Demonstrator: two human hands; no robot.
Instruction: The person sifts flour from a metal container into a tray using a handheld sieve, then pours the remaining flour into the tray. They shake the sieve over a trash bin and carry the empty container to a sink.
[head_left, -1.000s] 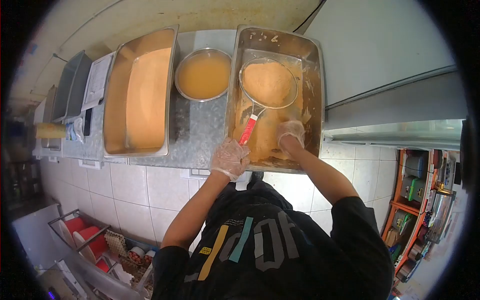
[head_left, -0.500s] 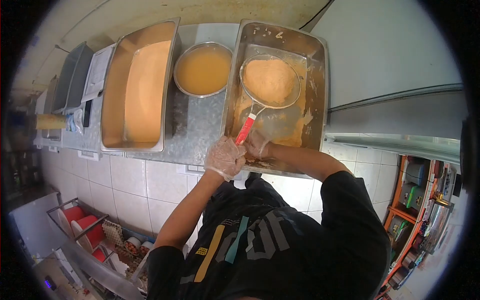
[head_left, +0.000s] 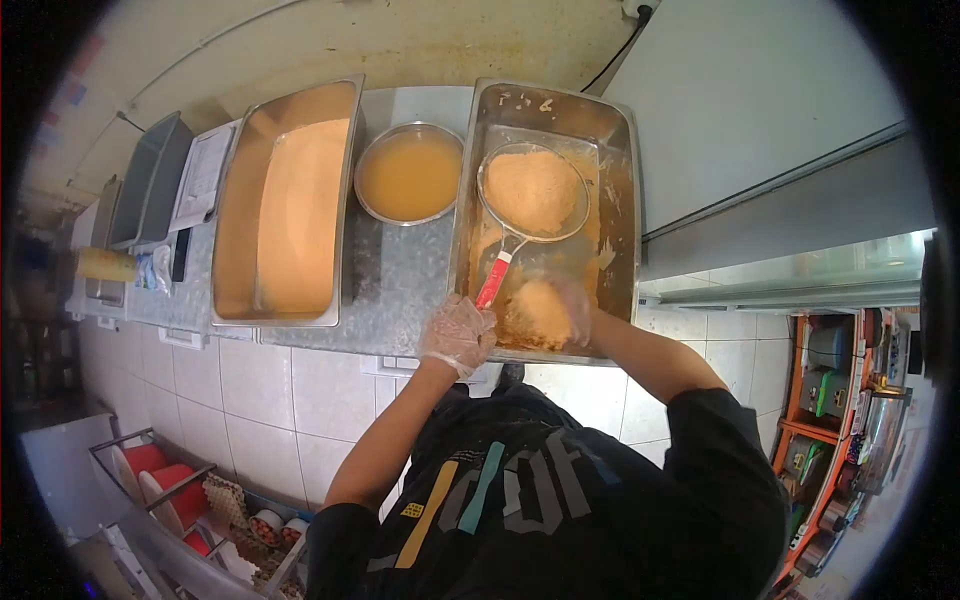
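In a gloved grip, my left hand [head_left: 460, 332] holds the red handle [head_left: 493, 280] of a round wire strainer [head_left: 512, 238]. The strainer rests over a deep metal pan [head_left: 627, 230], with a mound of pale orange powder [head_left: 535, 190] in its mesh. My right hand [head_left: 572, 303], also gloved, is low inside the near end of that pan. Beside its fingers is a clump of orange powder [head_left: 538, 312]. Motion blurs this hand, so its fingers are not distinct. Streaks of powder cling to the pan's walls and floor.
A round metal bowl [head_left: 365, 205] of orange-brown liquid stands left of the pan. Farther left is a second deep metal pan [head_left: 232, 250] of orange powder [head_left: 300, 220]. Grey trays [head_left: 150, 180] sit at the table's far left. A large pale panel [head_left: 760, 100] rises on the right.
My right hand has moved away from the strainer handle, right and down into the pan's near end, where an orange clump now shows. My left hand still grips the handle.
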